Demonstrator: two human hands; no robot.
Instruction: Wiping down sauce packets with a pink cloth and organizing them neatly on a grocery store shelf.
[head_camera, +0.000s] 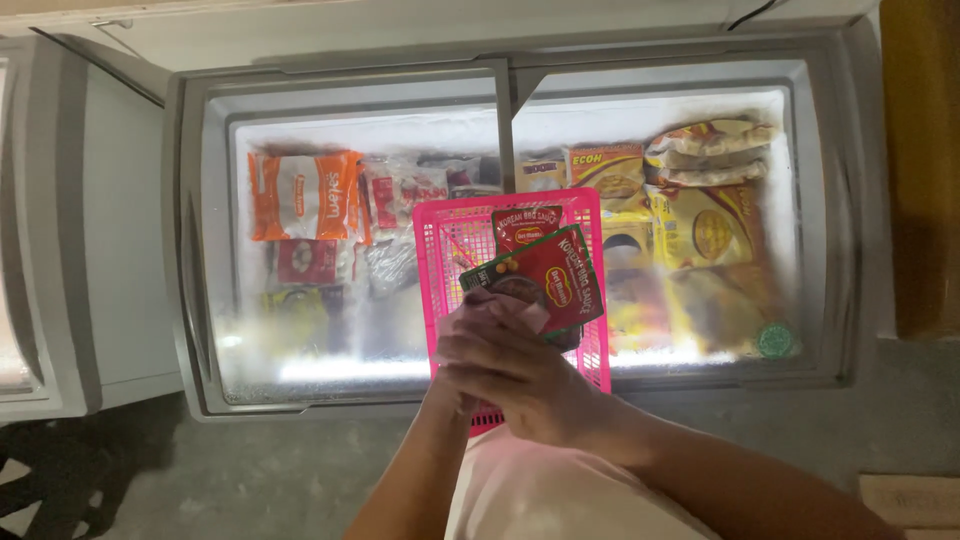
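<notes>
Grey concrete flooring (200, 480) is seen around a white chest freezer (180, 250) that fills most of the head view, its two sliding glass lids (350, 130) frosted along the edges and its interior lit from below. Part of a second white freezer (60, 230) is seen at the left edge.

Inside the chest freezer, frozen packs are stacked on both sides of the central lid frame: two orange-and-white bags (300, 195) at the upper left, several red-and-white packs (400, 195) just beside them, and a pile of yellow packs (690, 210) on the right; their exact number cannot be told through the frost.

One pink plastic basket (440, 250) is held above the freezer, its long axis running away from the person toward the far wall. Two red sauce pouches can be counted: one (527, 225) lies in the basket, and a second red pouch with a green edge (565, 275) is tilted, its long axis slanting from lower left to upper right, top end pointing away.

The right hand (525, 375) is curled over the left hand (480, 320) at the basket's near end, fingers closed together around the lower end of the tilted pouch. Which hand bears the basket cannot be told.
</notes>
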